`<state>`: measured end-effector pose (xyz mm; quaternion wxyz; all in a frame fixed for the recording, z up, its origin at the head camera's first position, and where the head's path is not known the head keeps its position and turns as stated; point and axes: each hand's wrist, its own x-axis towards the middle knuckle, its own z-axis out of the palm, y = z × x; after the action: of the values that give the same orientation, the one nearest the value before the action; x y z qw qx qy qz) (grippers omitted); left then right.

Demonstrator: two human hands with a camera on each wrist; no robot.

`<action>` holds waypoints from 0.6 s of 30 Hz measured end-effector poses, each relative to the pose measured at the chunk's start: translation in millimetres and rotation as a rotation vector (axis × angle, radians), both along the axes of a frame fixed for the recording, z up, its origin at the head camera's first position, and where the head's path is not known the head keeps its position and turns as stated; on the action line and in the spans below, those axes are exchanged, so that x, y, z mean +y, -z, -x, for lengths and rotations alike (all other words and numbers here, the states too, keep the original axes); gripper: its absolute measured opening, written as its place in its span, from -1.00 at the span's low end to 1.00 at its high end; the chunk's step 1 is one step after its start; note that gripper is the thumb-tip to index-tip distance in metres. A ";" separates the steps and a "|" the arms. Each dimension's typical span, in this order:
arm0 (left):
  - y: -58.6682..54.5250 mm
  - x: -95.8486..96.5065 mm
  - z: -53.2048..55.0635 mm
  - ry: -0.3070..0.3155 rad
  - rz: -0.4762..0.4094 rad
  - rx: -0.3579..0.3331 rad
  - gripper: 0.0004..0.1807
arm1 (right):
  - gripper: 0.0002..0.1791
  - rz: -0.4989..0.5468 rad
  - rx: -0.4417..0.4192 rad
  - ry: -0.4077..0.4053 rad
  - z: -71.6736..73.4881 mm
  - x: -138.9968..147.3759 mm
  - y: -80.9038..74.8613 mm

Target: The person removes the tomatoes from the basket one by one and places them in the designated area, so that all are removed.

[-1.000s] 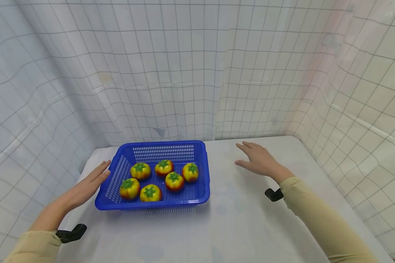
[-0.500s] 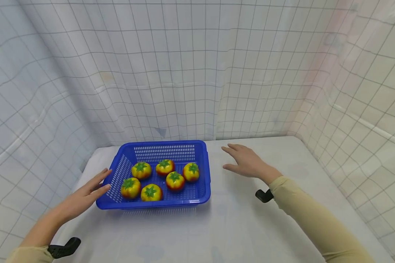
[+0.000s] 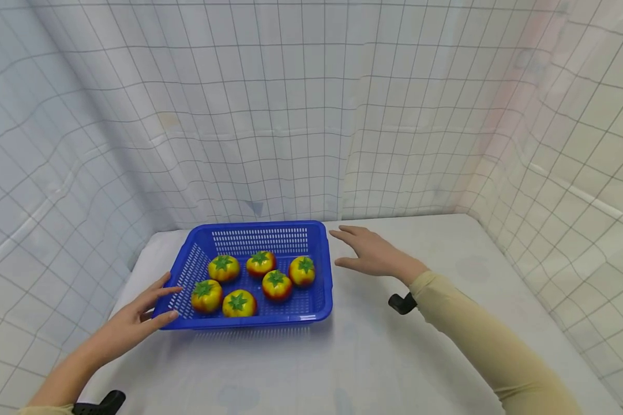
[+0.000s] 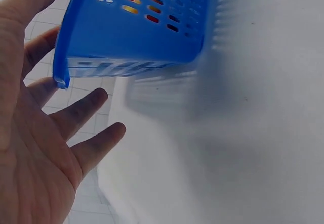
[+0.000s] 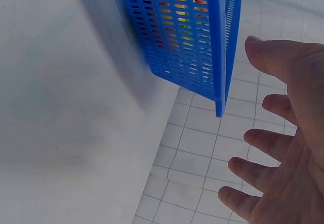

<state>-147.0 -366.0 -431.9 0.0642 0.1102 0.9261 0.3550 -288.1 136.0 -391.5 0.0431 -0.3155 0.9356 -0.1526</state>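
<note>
A blue plastic basket [image 3: 319, 271] with slotted walls stands on the white-covered table. Several yellow-and-red toy persimmons [image 3: 240, 304] with green leaf tops lie inside it. My left hand [image 3: 127, 325] is at the basket's left rim, fingers spread over and beside it; whether it touches cannot be told. In the left wrist view the basket's rim [image 4: 62, 57] lies between the thumb and the fingers, which are not curled round it. My right hand [image 3: 374, 253] hovers just off the basket's right side, fingers extended toward it. A gap separates it from the basket's rim [image 5: 218, 47] in the right wrist view.
White gridded curtains [image 3: 270, 115] enclose the table at the back and both sides. The white tabletop [image 3: 363, 357] extends in front of the basket and to its right. A black wrist device [image 3: 402, 303] shows below the right wrist.
My right hand has moved left, close to the basket's right side. The left hand has shifted slightly toward me and right, its fingers spreading at the left rim. The basket stays put.
</note>
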 end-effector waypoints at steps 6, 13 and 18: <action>5.4 -1.5 -3.3 -0.032 -0.088 -0.028 -0.67 | -0.20 0.035 -0.046 -0.053 3.1 -15.9 -6.0; 6.6 -2.7 -6.1 -0.037 -0.142 -0.049 -0.77 | -0.20 0.031 -0.088 -0.122 7.6 -38.6 -13.8; 5.1 -2.1 -7.6 -0.032 -0.166 -0.070 -0.77 | -0.21 0.010 -0.112 -0.147 12.4 -55.7 -18.2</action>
<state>-139.3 -368.1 -437.0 0.0818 0.0880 0.8923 0.4352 -300.5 80.4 -373.2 0.1050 -0.3742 0.9053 -0.1712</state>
